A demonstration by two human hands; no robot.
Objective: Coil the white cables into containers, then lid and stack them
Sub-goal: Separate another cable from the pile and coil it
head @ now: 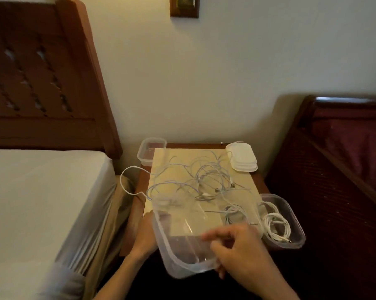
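Note:
A clear plastic container (178,252) is held tilted over the near edge of the small table, and I see nothing inside it. My left hand (144,233) grips its left wall. My right hand (240,249) holds its near right rim with fingers curled over the edge. A tangle of white cables (204,178) lies spread on the tan board (243,185) beyond it. A second clear container (295,215) at the right holds a coiled white cable (275,226). A third, empty container (152,151) stands at the far left corner. White lids (242,156) are stacked at the far right.
The wooden bedside table (137,204) sits between a bed with a white mattress (42,191) and wooden headboard (37,79) on the left and a dark red upholstered bench (338,169) on the right. One cable loop (126,180) hangs off the table's left side.

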